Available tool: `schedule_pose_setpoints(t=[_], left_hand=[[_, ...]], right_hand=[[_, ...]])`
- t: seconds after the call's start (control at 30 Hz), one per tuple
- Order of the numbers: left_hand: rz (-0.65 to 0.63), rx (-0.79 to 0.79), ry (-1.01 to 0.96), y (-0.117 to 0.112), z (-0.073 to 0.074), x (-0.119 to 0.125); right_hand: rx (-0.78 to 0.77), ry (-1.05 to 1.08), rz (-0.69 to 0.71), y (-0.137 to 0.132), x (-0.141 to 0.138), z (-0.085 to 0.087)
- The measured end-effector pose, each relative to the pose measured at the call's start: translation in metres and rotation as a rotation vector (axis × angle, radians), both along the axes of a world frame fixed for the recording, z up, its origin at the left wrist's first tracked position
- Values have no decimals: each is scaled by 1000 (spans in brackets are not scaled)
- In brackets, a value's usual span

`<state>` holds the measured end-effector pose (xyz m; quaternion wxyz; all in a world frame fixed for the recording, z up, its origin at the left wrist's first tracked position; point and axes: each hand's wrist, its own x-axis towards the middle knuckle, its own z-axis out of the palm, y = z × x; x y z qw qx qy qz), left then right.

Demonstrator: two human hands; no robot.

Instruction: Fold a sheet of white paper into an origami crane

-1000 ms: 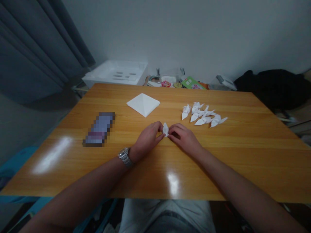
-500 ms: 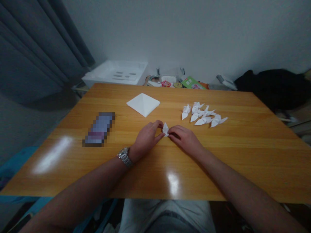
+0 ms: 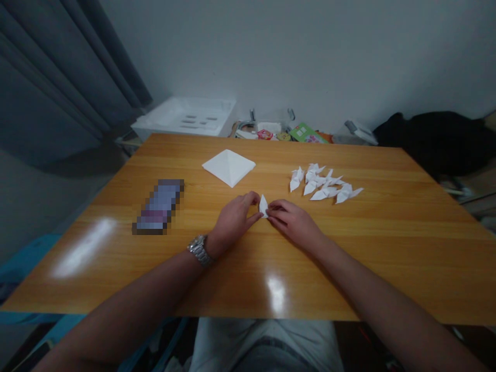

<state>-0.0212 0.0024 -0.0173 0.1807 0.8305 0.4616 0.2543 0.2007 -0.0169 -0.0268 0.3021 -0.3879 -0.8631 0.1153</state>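
Observation:
Between my hands, a small piece of folded white paper (image 3: 263,205) stands with its point up over the middle of the table. My left hand (image 3: 237,216) pinches its lower left edge with the thumb, the index finger curving above. From the other side, my right hand (image 3: 293,219) has thumb and fingertips closed on the paper's right edge. Beyond my right hand lie several folded white paper cranes (image 3: 323,186) in a loose group. A stack of white paper squares (image 3: 228,168) rests farther back, left of centre.
A phone-like device (image 3: 158,206), blurred into blocks, lies on the wooden table (image 3: 174,289) at left. Behind the far edge are a white foam tray (image 3: 186,116), a green booklet (image 3: 308,133) and dark cloth (image 3: 437,139). A grey curtain (image 3: 58,77) hangs at left.
The folded paper looks slightly narrower and smoother, its lower right part now closer in. My right fingers have shifted slightly on it; my left hand is nearly still.

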Motion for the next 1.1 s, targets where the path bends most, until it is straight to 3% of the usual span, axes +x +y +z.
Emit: schedule_pose_setpoints(t=[0.27, 0.73, 0.93, 1.1], left_hand=[[-56, 60, 78, 1, -1, -2], [-84, 134, 128, 0, -3, -4], [-147, 119, 178, 2, 1, -5], [-142, 99, 147, 2, 1, -5]], right_hand=[[44, -86, -42, -3, 3, 2], [-23, -74, 88, -5, 4, 7], [-18, -58, -40, -5, 7, 6], [-31, -118, -38, -3, 6, 1]])
